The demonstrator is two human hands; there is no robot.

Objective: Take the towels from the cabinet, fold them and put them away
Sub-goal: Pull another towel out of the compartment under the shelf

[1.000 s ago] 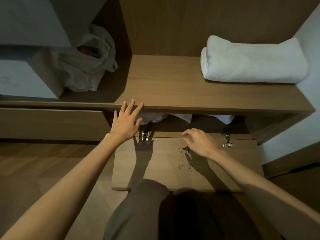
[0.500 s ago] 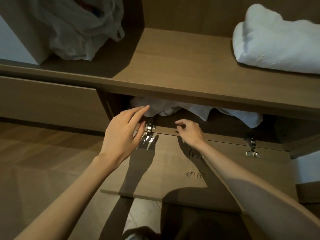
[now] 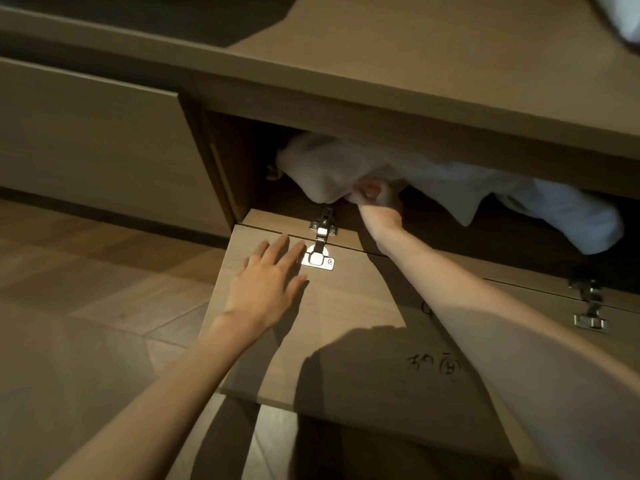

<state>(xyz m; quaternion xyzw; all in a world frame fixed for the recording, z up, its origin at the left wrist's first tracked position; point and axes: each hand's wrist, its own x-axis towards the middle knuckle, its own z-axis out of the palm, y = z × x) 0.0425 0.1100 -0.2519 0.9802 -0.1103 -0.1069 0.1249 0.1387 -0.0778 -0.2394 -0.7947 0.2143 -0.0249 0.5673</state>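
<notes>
Crumpled white towels (image 3: 325, 168) lie in the low cabinet compartment (image 3: 242, 161) under the wooden shelf. More white cloth (image 3: 561, 209) trails to the right inside it. My right hand (image 3: 375, 202) reaches into the opening and its fingers pinch the front edge of the left towel. My left hand (image 3: 270, 282) rests flat with fingers spread on the folded-down cabinet door (image 3: 346, 323), just left of a metal hinge (image 3: 320, 244). A corner of the folded white towel (image 3: 623, 15) shows on the shelf at top right.
The wooden shelf (image 3: 381, 74) overhangs the opening. A closed drawer front (image 3: 90, 147) is at the left. A second hinge (image 3: 588, 303) sits at the right of the door. Wooden floor (image 3: 86, 306) lies at the left; my knees show at the bottom.
The view has dropped closer to the opening. My right hand went from the door's edge into the compartment and closed on a towel. My left hand came down flat on the door.
</notes>
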